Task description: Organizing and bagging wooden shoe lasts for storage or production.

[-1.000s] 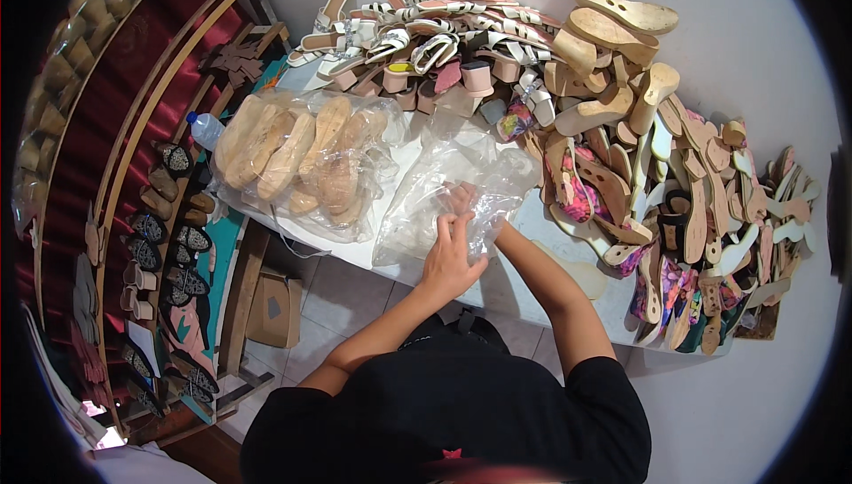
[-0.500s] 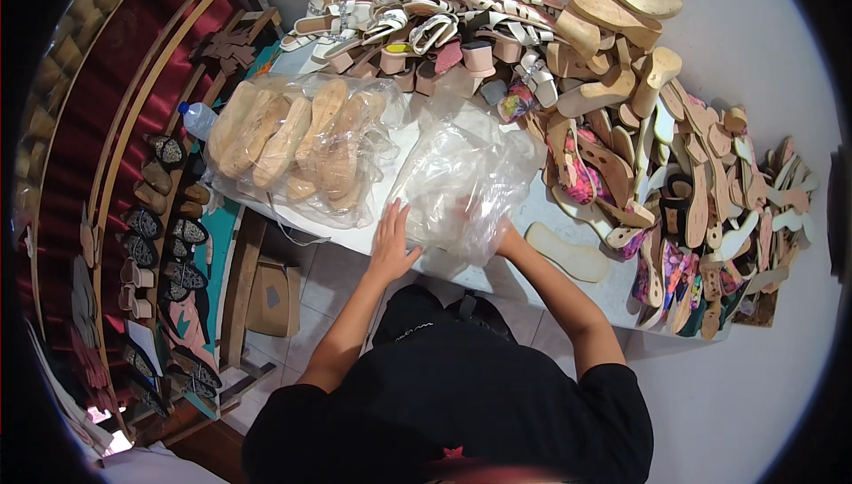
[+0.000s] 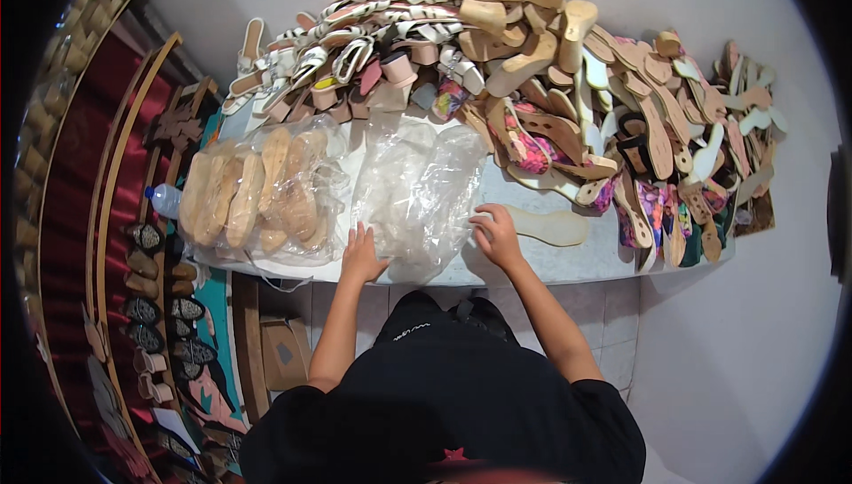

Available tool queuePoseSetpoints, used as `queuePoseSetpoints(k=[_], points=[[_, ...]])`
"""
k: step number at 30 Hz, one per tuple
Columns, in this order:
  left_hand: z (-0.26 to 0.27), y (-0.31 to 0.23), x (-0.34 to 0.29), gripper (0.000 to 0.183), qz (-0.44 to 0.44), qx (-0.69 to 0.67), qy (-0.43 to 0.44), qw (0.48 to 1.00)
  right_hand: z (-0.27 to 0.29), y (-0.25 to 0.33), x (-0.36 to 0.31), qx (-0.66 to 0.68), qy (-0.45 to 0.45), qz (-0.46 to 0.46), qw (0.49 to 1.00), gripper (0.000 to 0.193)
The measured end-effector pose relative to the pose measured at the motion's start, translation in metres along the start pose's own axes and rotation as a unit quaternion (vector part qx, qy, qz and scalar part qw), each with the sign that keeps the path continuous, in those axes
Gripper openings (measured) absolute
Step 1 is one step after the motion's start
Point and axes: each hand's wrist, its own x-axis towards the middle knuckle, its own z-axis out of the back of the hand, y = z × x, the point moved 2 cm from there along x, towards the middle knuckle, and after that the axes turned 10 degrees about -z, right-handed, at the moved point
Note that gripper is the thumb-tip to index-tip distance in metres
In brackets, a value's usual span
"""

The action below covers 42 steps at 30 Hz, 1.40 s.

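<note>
A crumpled clear plastic bag [image 3: 417,191] lies on the table in front of me. My left hand [image 3: 362,258] rests at its lower left edge, fingers spread flat and pressing on the film. At the bag's right edge is my right hand [image 3: 497,236], its fingers loosely bent and apart, with nothing visible in them. A pale sole-shaped piece [image 3: 546,227] lies flat just beyond that hand. Left of the empty-looking bag, a second clear plastic bag [image 3: 333,165] holds several light wooden shoe soles [image 3: 244,200].
White strappy sandals [image 3: 355,58] are heaped along the back. Wooden soles and lasts [image 3: 524,67] pile up at the right, mixed with flowery fabric [image 3: 532,142]. A water bottle [image 3: 164,201] stands by the table's left end, near a shoe rack [image 3: 115,191]. A cardboard box [image 3: 286,353] sits on the floor.
My right hand has come out from behind the bag's film to its right side, uncovered. The bag lies flatter. The head view has shifted, so the table appears further left.
</note>
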Motion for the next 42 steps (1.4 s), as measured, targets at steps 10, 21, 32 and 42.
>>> queuePoseSetpoints(k=[10, 21, 32, 42], points=[[0.107, -0.08, 0.018, 0.024, -0.195, -0.193, -0.22, 0.936, 0.081, -0.049, 0.008, 0.04, -0.139, -0.092, 0.985, 0.013], [0.207, -0.245, 0.117, 0.023, -0.38, -0.164, -0.304, 0.858, 0.204, -0.058, 0.12, 0.101, -0.191, 0.071, 0.974, 0.012], [0.235, -0.288, 0.296, 0.038, -0.294, -0.12, -0.378, 0.87, 0.259, -0.089, 0.307, 0.055, -0.119, 0.113, 0.985, 0.017], [0.323, -0.272, 0.372, 0.077, -0.115, -0.281, -0.412, 0.859, 0.244, -0.085, 0.456, -0.115, -0.214, -0.008, 0.97, 0.07]])
